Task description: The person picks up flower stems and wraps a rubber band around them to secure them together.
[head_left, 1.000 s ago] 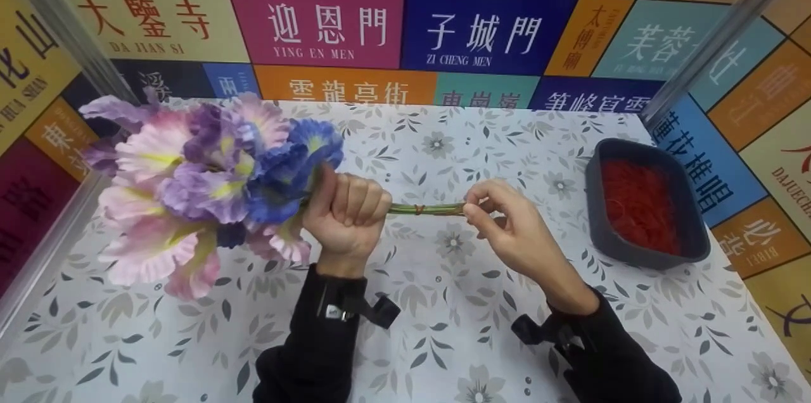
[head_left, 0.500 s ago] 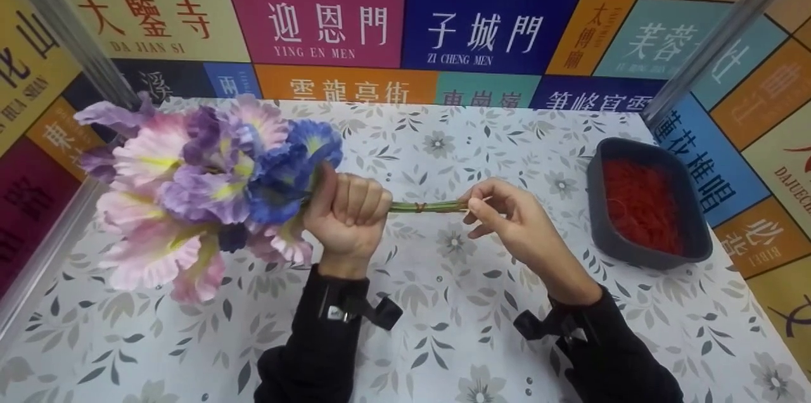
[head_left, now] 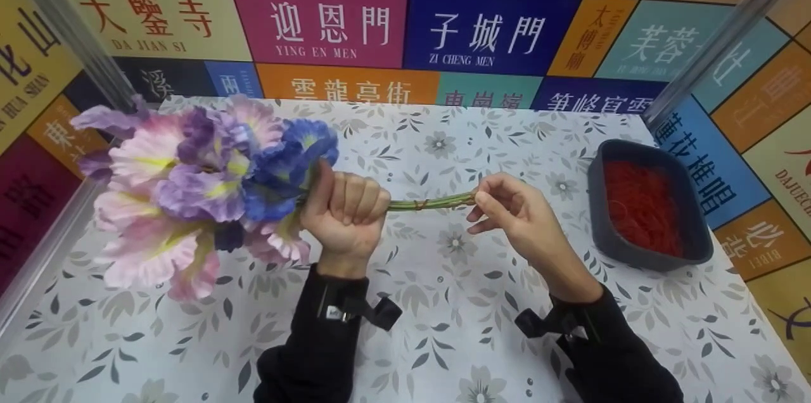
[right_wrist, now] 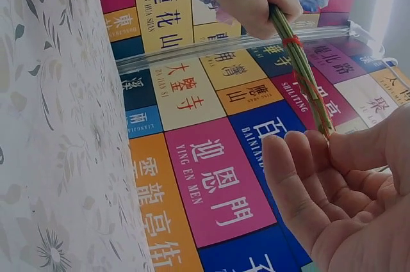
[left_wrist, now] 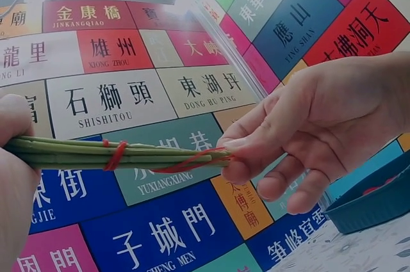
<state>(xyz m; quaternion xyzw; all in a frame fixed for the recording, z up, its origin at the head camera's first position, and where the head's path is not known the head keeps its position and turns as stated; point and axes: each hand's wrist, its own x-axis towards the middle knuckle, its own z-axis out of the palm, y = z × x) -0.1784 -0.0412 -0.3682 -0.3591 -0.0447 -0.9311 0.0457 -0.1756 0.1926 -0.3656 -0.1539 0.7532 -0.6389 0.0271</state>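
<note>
Gripping the green stems [head_left: 437, 203] in a curled fist, the left hand [head_left: 347, 216] is standing near the middle of the head view, thumb up. The pink, purple and blue flowers [head_left: 199, 191] are spreading toward nine o'clock of that fist, above the counter [head_left: 443, 308]. A red band [head_left: 419, 205] is circling the stems between the hands, and the right hand [head_left: 516, 216] is pinching at their cut end. Toward three o'clock a dark tub [head_left: 665, 262] is holding a red tangle [head_left: 643, 213]; lettered panels [head_left: 481, 32] are filling twelve o'clock.

In the left wrist view, the stems are lying nearly level, running from nine o'clock to the right fingertips. A thin red strand [left_wrist: 186, 164] is slanting along them from beyond the band to those fingertips. The tub is showing toward four o'clock.

In the right wrist view, the left hand is holding the stems near twelve o'clock, blossoms showing behind it, while the right thumb and forefinger are pinching at the tip toward four o'clock.
</note>
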